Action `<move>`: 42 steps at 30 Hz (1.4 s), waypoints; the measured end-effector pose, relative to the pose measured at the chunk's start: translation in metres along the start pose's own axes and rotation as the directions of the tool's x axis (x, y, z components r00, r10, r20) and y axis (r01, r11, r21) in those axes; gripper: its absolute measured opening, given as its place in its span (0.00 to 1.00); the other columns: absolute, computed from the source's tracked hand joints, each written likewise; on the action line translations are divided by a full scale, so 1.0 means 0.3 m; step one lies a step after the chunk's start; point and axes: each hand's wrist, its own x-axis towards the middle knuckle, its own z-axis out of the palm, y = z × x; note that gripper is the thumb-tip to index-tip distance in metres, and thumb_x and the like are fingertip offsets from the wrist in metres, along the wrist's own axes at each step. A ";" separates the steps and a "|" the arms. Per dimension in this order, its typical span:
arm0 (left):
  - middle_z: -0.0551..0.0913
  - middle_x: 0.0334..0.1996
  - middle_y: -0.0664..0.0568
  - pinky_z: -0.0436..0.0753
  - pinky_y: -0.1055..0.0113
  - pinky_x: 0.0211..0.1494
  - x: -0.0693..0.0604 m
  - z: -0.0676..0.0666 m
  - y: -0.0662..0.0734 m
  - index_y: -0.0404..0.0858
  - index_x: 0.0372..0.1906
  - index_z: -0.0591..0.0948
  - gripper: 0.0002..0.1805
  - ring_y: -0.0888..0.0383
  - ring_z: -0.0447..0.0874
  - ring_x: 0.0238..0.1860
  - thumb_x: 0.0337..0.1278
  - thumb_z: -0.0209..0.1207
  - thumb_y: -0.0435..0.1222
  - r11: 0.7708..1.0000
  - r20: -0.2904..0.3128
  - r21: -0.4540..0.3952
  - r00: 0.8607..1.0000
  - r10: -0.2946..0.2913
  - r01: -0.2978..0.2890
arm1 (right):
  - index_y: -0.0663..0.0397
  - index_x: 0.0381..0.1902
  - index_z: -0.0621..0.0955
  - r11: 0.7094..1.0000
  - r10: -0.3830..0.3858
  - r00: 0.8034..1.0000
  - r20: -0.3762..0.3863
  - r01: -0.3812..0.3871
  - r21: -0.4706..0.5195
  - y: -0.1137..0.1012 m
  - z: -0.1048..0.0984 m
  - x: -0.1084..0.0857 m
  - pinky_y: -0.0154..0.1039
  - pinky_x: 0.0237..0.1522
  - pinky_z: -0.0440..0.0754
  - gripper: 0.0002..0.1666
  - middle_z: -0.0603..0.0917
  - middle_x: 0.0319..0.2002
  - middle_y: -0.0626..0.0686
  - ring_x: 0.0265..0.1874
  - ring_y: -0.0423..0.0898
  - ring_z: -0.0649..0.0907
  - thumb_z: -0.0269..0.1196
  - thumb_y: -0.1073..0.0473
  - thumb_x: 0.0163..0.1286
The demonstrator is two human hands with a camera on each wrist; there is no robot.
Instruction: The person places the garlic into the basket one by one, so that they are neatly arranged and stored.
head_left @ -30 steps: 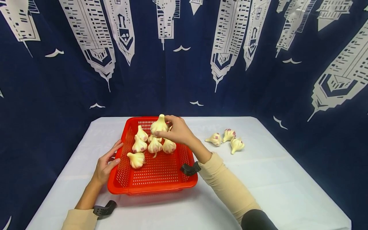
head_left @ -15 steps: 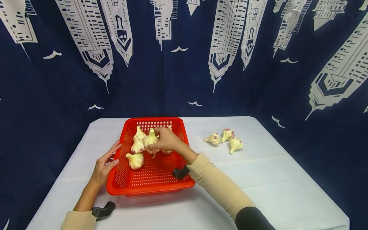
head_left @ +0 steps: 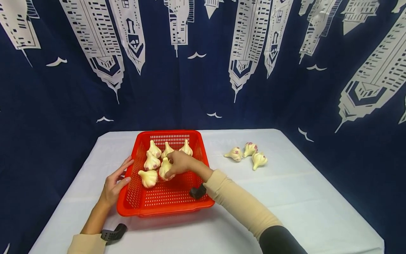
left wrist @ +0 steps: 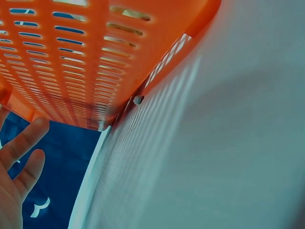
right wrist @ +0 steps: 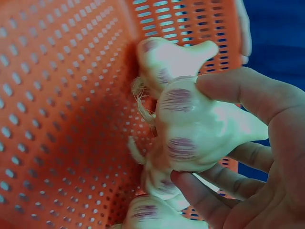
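Note:
My right hand [head_left: 183, 163] is inside the red plastic basket [head_left: 203, 197], gripping a garlic bulb [head_left: 164, 169]. Thumb and fingers close around the bulb's sides in the right wrist view, and its neck points toward the palm. Several more bulbs lie in the basket, among them one at the near left [head_left: 148, 178] and one behind it [head_left: 151, 161]. Some are partly hidden by my right hand. At the basket's left rim rests my left hand [head_left: 111, 187], fingers extended and spread. The left wrist view shows those fingers [left wrist: 31, 136] beside the slotted basket wall.
Three garlic bulbs lie grouped on the white table to the right of the basket, such as the nearest one [head_left: 259, 160]. A dark blue cloth [head_left: 177, 95] with white building prints hangs behind the white-covered table [head_left: 285, 197].
With the garlic bulb in its grip, my right hand has come down into the basket, moving left and nearer. The left hand stays at the left rim.

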 end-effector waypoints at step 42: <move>0.69 0.68 0.34 0.75 0.78 0.41 0.001 -0.006 -0.003 0.28 0.64 0.75 0.29 0.69 0.78 0.42 0.53 0.52 0.25 1.000 0.003 -0.027 1.000 0.009 -0.009 | 0.61 0.61 0.76 0.994 0.108 0.994 0.022 -0.108 -0.018 0.026 0.008 -0.004 0.34 0.34 0.76 0.43 0.83 0.35 0.53 0.32 0.43 0.78 0.80 0.58 0.47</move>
